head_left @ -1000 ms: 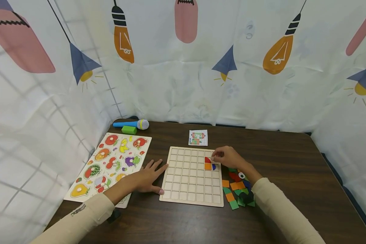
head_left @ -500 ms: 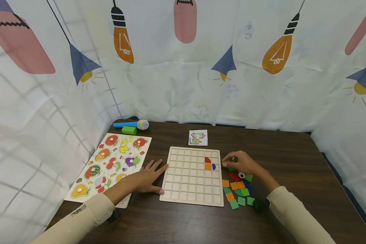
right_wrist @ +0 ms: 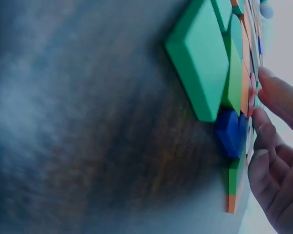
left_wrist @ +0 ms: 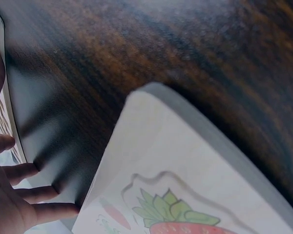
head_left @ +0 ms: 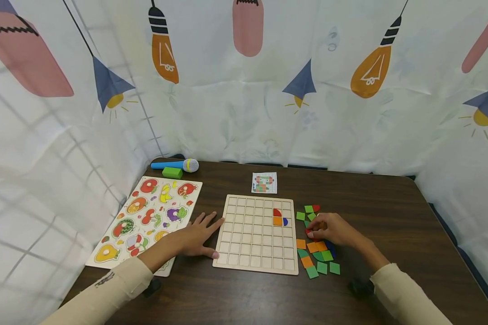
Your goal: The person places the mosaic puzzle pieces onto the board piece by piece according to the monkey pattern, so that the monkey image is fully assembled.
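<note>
A square wooden grid board [head_left: 244, 239] lies flat on the table. My left hand [head_left: 198, 238] rests with spread fingers at its left edge; the left wrist view shows these fingers [left_wrist: 44, 194] straight. At the board's upper right sit a red curved piece [head_left: 277, 212], an orange square [head_left: 277, 221] and a blue curved piece [head_left: 285, 221]. Over the loose coloured pieces right of the board is my right hand [head_left: 334, 229], fingers bent. A red piece [head_left: 307, 231] shows at its thumb and index fingertips; whether they pinch it is unclear. The hand covers several other pieces.
A fruit puzzle board [head_left: 146, 216] lies to the left, with a green block [head_left: 172, 173] and a blue toy microphone [head_left: 168, 165] behind it. Behind the grid board lies a small pattern card [head_left: 264, 183]. Loose green squares [head_left: 322, 267] and orange squares [head_left: 301, 244] spread along the right.
My right hand has gone from the grid board's upper right corner to the loose pieces, then lower among them. Green and red pieces behind it have come into view. My left hand stays put.
</note>
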Demonstrator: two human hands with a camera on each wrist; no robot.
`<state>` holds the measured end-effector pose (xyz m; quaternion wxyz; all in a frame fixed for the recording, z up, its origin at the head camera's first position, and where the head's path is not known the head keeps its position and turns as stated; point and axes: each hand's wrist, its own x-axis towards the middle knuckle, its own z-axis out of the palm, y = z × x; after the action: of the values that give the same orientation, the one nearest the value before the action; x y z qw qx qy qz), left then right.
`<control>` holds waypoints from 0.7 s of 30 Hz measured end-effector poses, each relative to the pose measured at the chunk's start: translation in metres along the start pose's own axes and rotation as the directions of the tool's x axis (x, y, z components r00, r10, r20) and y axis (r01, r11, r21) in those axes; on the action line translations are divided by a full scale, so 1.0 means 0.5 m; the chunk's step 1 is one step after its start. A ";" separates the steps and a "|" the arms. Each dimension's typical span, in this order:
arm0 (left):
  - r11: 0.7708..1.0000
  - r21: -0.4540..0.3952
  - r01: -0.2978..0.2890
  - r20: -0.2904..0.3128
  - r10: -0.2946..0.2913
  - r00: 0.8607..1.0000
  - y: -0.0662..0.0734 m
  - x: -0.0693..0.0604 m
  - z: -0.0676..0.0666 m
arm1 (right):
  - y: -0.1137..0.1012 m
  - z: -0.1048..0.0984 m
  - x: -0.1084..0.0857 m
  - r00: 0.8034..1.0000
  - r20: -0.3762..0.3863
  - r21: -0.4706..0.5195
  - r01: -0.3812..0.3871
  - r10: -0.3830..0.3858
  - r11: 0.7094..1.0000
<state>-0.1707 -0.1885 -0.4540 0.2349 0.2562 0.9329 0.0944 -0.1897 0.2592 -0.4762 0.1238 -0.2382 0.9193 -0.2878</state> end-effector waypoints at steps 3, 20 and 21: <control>1.000 -0.002 -0.001 0.001 0.001 1.000 0.000 0.000 -0.001 | -0.003 0.005 -0.004 1.000 -0.023 -0.020 0.000 0.000 1.000; 1.000 0.001 -0.002 0.002 0.002 1.000 -0.003 0.002 0.001 | -0.013 0.011 -0.013 0.999 -0.022 -0.075 0.048 -0.050 0.996; 1.000 0.001 -0.001 0.003 0.001 1.000 -0.003 0.002 0.001 | -0.015 0.010 -0.013 0.999 -0.020 -0.079 0.043 -0.045 0.996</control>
<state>-0.1719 -0.1890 -0.4551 0.2361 0.2567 0.9325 0.0938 -0.1798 0.2548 -0.4754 0.0977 -0.2600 0.9257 -0.2567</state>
